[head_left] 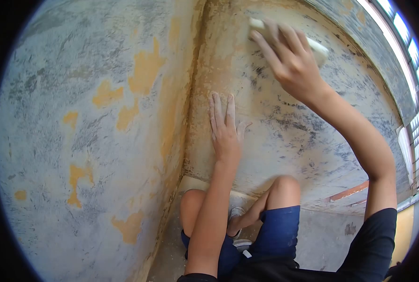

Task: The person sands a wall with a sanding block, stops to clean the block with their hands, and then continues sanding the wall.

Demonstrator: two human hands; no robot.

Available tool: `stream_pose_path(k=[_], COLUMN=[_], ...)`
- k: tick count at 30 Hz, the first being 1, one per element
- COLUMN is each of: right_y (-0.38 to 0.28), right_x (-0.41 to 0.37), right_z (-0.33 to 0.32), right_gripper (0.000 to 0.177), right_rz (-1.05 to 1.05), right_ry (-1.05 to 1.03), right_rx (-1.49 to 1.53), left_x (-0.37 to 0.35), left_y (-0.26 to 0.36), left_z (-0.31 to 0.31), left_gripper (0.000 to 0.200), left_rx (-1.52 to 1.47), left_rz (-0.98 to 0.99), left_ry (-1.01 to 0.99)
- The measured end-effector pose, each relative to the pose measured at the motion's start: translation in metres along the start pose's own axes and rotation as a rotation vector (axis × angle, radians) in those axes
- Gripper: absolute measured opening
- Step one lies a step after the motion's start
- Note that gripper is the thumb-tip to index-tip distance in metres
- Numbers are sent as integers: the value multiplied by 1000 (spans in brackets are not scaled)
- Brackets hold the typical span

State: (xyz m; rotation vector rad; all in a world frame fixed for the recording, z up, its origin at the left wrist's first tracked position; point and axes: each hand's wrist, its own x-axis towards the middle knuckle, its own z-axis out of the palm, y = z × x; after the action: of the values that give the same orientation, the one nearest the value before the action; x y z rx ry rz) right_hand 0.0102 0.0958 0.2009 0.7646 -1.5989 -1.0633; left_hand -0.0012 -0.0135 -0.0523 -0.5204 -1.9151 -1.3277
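A pale block (319,50) is clasped by the right hand (291,61) high on the wall (275,136), apparently being rubbed; any further stroke would call for even pressure. The empty left hand (226,136) is laid flat below, fingers slightly parted. The block's working face is hidden.

I squat on a grey floor (324,232) facing a corner of scuffed walls (45,141) with yellowish patches (146,70); light enters a barred window (418,70) at right.
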Motion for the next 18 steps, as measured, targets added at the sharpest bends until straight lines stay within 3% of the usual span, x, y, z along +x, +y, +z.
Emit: stream_pose_path(k=[3, 9, 15, 18], right_y=[3, -3, 3, -4], right_x=[-10, 43, -21, 17], right_z=[-5, 19, -11, 19], right_gripper=[42, 41, 36, 33], right_rz=[0, 23, -22, 1], right_ry=[-16, 5, -19, 26], right_rx=[43, 48, 34, 4], left_x=[0, -2, 0, -1], left_y=[2, 1, 3, 3], left_z=[1, 2, 3, 1], left_gripper=[102, 103, 102, 101], left_rx=[7, 7, 15, 8], left_rz=[20, 14, 12, 23], left_ry=[5, 7, 15, 2])
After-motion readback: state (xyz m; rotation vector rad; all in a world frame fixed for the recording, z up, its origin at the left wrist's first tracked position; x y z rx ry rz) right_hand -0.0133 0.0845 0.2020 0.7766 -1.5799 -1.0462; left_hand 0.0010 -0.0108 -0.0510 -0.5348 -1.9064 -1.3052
